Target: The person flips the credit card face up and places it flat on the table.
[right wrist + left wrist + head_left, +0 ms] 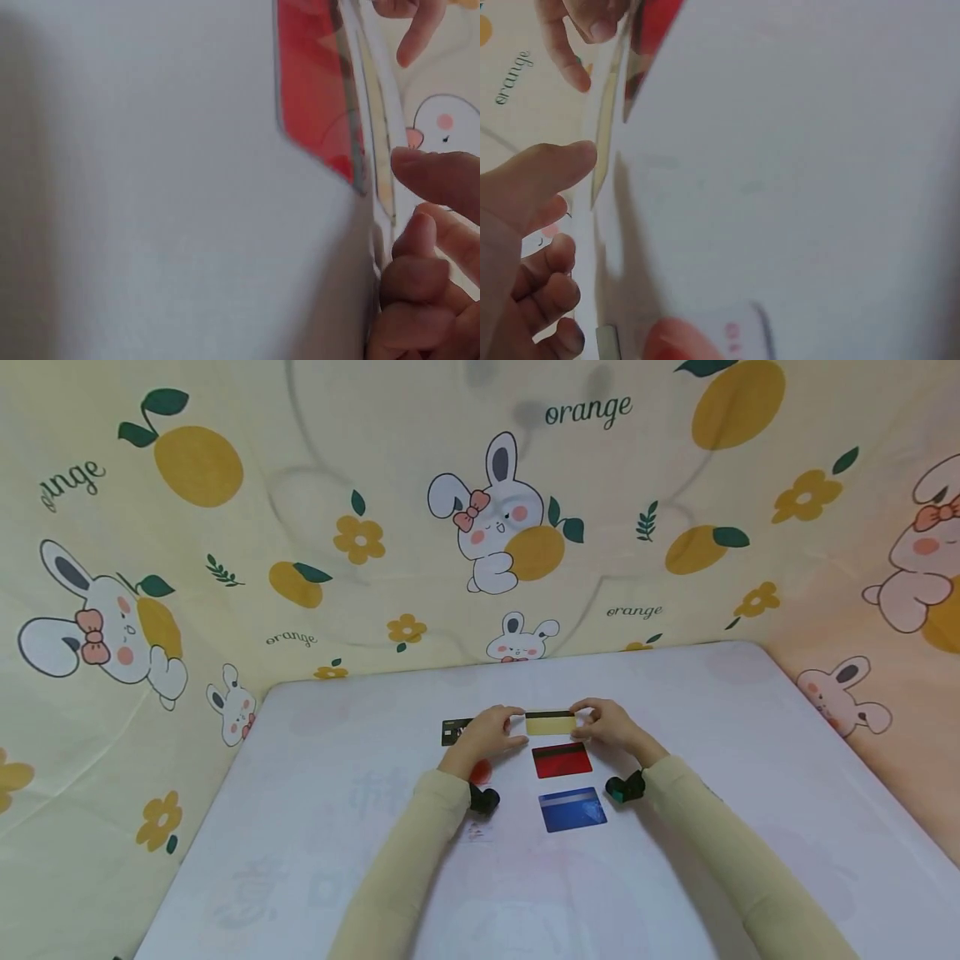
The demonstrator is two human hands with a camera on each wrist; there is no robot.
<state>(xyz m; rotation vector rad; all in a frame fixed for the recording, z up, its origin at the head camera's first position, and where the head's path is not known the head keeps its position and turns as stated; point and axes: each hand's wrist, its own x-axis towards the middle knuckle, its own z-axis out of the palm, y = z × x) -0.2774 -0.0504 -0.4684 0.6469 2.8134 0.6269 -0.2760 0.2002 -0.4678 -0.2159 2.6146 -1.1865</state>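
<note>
A pale yellow card (551, 725) with a dark stripe along its far edge lies face down between the two hands. My left hand (491, 732) spreads its thumb and forefinger at the card's left end, fingertips right at the edge. At the other end, my right hand (609, 725) has its thumb and forefinger at the two right corners. In the left wrist view the left thumb (574, 161) lies alongside the yellow card. Just below it on the table is a red card (562, 761). A black card (452, 731) is partly hidden by the left hand.
Nearer me lies a blue card (573, 810). Under the left forearm show a card with a red shape (481, 772) and a pale card (477, 832), both partly covered. The white table (300, 827) meets a printed cloth backdrop (405, 585).
</note>
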